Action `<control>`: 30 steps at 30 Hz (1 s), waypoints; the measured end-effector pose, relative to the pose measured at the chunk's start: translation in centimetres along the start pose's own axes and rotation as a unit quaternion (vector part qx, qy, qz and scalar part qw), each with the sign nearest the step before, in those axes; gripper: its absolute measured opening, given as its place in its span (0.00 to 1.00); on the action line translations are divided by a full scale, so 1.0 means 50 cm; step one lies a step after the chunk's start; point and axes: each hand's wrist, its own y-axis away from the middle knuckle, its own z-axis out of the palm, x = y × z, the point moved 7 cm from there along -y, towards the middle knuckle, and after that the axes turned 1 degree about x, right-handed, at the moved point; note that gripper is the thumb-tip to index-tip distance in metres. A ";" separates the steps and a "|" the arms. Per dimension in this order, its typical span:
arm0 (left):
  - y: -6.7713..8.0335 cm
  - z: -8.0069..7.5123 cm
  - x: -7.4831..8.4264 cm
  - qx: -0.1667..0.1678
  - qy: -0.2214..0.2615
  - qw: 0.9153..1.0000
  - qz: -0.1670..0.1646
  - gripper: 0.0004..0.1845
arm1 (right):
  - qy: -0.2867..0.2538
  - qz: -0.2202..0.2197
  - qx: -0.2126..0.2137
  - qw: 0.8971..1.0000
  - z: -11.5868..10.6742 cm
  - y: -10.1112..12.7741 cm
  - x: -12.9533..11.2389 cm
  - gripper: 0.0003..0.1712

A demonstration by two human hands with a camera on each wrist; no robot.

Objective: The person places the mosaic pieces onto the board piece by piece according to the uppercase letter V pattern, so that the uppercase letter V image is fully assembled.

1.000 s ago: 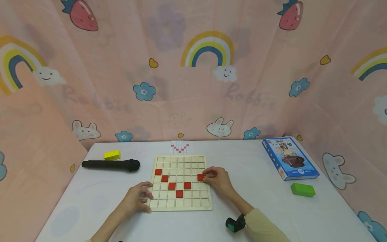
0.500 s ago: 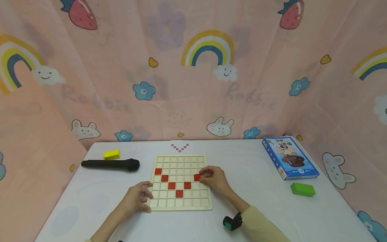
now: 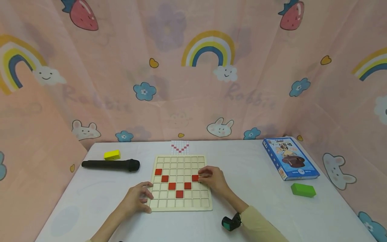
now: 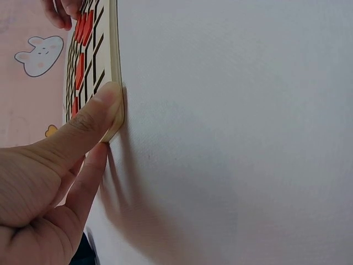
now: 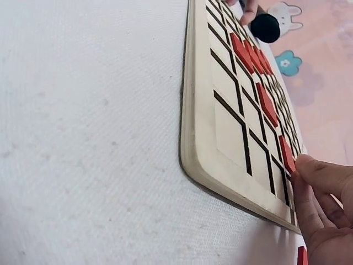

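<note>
A pale wooden grid board [image 3: 163,203] lies on the white table, with red square tiles set in it. Toward the board's right side, my right hand [image 3: 213,179] pinches a red tile [image 3: 195,178] between thumb and fingertips, low over a square. More red tiles, such as the lowest one [image 3: 179,194], slope down from the left and up to the right. My left hand [image 3: 136,197] holds the board's near left corner; in the left wrist view its thumb [image 4: 91,118] presses on top and a finger touches the side.
Behind the board lies a paper card [image 3: 180,147] with a red V of squares. A black microphone [image 3: 110,165] and yellow block [image 3: 112,155] lie left. A blue box [image 3: 290,158] and green block [image 3: 303,190] are right. Another red piece [image 5: 302,255] shows below the right hand.
My right hand has shifted slightly left with the red tile, from the outermost column into the one beside it. The left hand stays at the board's corner.
</note>
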 end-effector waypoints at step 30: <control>0.006 -0.005 0.014 -0.003 0.012 1.000 0.008 0.20 | 0.123 0.048 0.066 0.989 -0.125 -0.025 0.079 0.17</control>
